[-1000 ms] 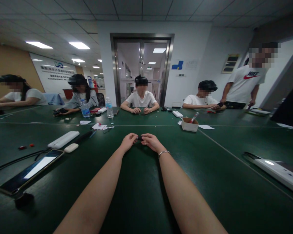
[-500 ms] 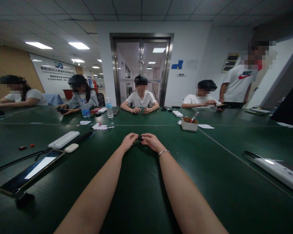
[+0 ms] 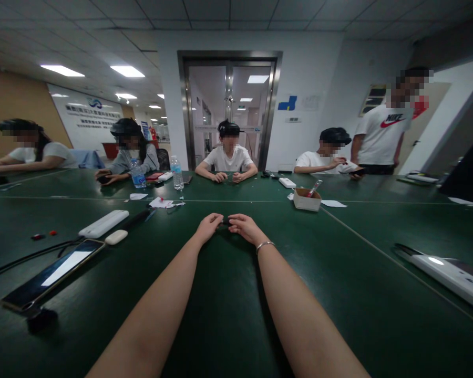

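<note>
Both my arms reach forward over the green table (image 3: 228, 294). My left hand (image 3: 210, 227) and my right hand (image 3: 244, 228) almost meet, with bent fingers. Between their fingertips is a small dark object (image 3: 226, 221), too small to identify; both hands pinch at it from either side. A metal bracelet (image 3: 265, 245) circles my right wrist.
On the left lie a phone (image 3: 55, 273), a white power bank (image 3: 104, 224), a white case (image 3: 116, 237) and cables. A small box (image 3: 306, 200) and papers stand farther off. On the right is a white device (image 3: 449, 278). Several people are around the table's far side.
My hands keep the same place and hold. The standing person at the right has shifted slightly to the left, and the view has tilted very slightly.
</note>
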The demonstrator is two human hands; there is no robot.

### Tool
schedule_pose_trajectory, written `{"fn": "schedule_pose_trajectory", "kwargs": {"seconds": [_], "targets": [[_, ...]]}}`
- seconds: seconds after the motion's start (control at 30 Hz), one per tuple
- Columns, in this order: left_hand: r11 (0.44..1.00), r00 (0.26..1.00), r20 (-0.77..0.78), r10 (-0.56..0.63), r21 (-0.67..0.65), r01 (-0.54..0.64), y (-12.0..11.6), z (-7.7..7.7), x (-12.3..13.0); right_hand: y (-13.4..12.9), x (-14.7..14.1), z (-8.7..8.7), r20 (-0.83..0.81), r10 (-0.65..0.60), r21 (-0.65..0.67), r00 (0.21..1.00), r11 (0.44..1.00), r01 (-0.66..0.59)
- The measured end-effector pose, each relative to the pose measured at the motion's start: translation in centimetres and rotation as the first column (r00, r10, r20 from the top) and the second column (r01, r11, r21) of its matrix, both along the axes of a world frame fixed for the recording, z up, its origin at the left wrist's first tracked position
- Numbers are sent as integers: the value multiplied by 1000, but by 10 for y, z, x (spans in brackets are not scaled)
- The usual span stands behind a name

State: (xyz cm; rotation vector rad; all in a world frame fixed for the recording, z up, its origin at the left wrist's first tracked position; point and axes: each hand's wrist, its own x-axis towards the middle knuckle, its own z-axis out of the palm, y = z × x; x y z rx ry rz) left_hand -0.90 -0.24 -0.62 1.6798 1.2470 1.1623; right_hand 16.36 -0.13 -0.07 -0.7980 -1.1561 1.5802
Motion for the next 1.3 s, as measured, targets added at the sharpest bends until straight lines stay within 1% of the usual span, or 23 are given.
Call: {"fn": "schedule_pose_trajectory", "kwargs": {"seconds": [0.17,0.3,0.43,0.57,0.67,0.8,0.93,1.07,1.2,1.3], "targets": [[1000,1000,-6,-11,-9,11,-2,3,1,0,0,0,-4,5,3,1000,1000,-5],[999,1000,15,-8,-42,8,-3,4,0,-1,0,1,-2,9,-1,1000,1000,-9],[1000,1000,-12,-3,16,3,-3,2,0,-2,-1,2,-2,5,-5,1000,1000,-5],[1000,1000,-15,3,0,-3,-1,1,0,-3,-1,3,9,-6,-11,1000,1000,6],[999,999,-34,8,31,-7,1,-1,0,-3,-1,3,11,-13,-11,1000,1000,13],[1000,1000,-10,15,-10,-15,3,-2,0,-2,-1,3,17,-12,-3,1000,1000,12],[1000,1000,-30,10,27,-9,3,-2,0,-1,-1,1,17,-11,-1,1000,1000,11],[1000,999,-38,8,10,-8,3,-2,-1,0,0,0,22,-5,5,1000,1000,5],[999,999,-46,-8,54,10,4,-3,-1,0,0,1,11,-7,4,1000,1000,7],[1000,999,-39,5,20,-4,4,-3,-1,-1,0,1,10,2,-1,1000,1000,-2]]}}
